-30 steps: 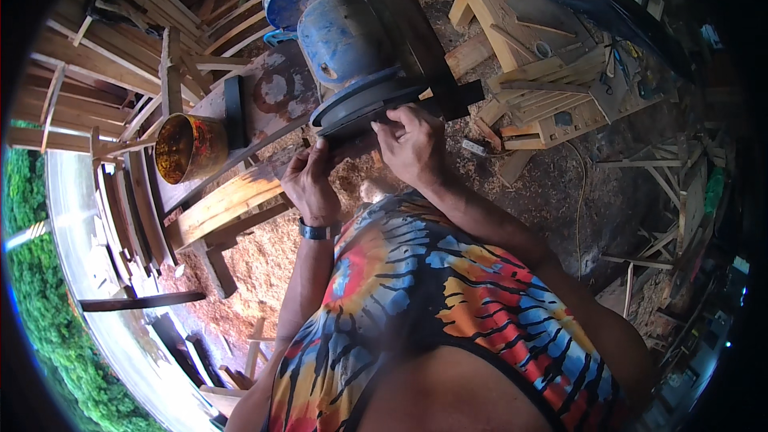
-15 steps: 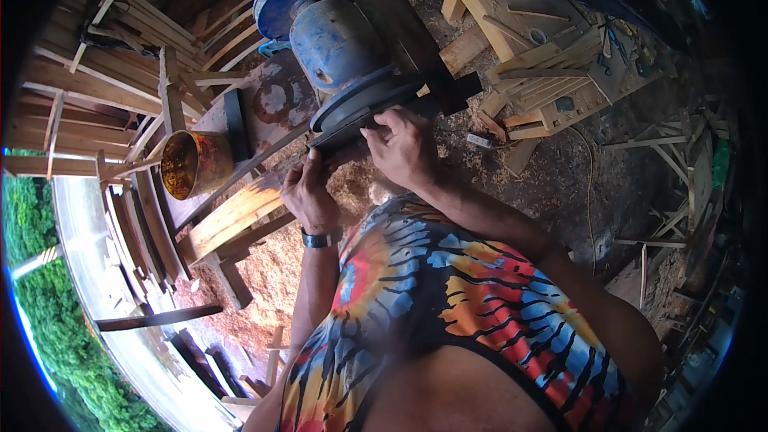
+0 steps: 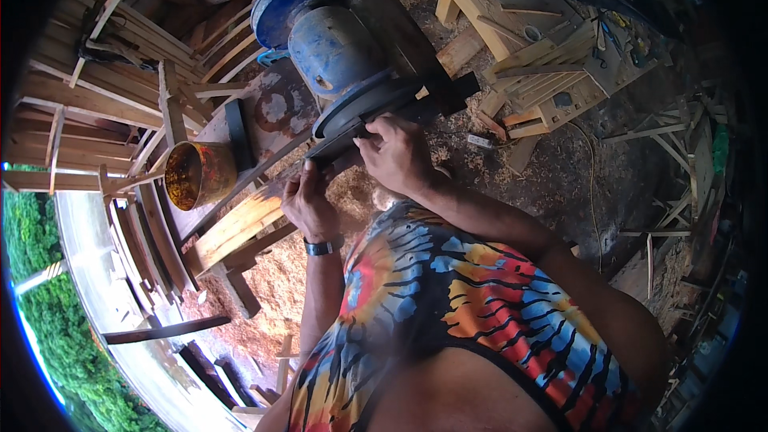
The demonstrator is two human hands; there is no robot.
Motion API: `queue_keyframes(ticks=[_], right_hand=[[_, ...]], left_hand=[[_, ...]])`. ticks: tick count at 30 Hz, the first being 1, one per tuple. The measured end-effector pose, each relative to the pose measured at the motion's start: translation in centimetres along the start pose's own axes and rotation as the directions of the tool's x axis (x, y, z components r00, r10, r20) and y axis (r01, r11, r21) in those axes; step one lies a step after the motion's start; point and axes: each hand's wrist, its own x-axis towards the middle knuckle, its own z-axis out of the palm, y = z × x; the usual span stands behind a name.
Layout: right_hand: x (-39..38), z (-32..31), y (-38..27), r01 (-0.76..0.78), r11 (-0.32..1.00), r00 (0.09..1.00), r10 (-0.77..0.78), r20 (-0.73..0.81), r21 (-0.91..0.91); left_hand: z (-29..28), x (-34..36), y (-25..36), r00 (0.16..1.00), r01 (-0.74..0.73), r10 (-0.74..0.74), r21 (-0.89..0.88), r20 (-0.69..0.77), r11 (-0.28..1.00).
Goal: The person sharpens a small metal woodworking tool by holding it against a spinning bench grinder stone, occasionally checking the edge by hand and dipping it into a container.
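Observation:
A blue bench grinder [image 3: 330, 46] stands in front of me, its dark round wheel [image 3: 352, 106] on the side facing me. Along that wheel lies a thin, dark, flat metal strip [image 3: 336, 145], which looks like a blade. My left hand [image 3: 310, 208], with a band on the wrist, pinches its left end between thumb and fingers. Farther right, the fingers of my right hand [image 3: 394, 158] are closed on the strip close to the wheel. Whether its edge touches the wheel cannot be made out.
A stained, rusty-yellow tin [image 3: 210, 174] stands left of the grinder, beside a dark upright bar [image 3: 238, 132]. Timber pieces [image 3: 88, 132] are stacked at far left. A wooden stand [image 3: 552, 72] carrying slats and tools is at upper right. A cord [image 3: 596, 184] crosses the shavings-strewn floor.
Both hands and the strip have shifted slightly toward me relative to the grinder. Each hand keeps its grip. The view has also moved a little.

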Motion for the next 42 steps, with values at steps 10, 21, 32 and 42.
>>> queue_keyframes(ticks=[10,21,32,42], right_hand=[[-2.0,1.6,-2.1,0.105,0.965,0.976,-0.147,0.162,0.240],[-1.4,2.8,-7.1,0.472,0.809,0.736,-0.581,0.349,0.351],[-2.5,5.9,-11.2,0.515,0.713,0.494,-0.701,0.515,0.476],[-4.4,7.5,-12.3,0.488,0.693,0.426,-0.720,0.549,0.531]], left_hand=[[-6.2,-0.8,0.6,0.995,-0.053,0.075,-0.272,0.071,0.961],[-13.3,-3.7,-1.7,0.980,-0.126,0.195,-0.628,0.041,0.768],[-17.5,-4.3,-4.5,0.987,-0.075,0.156,-0.751,0.038,0.656],[-19.5,-4.8,-4.2,0.995,-0.068,0.103,-0.746,0.001,0.662]])
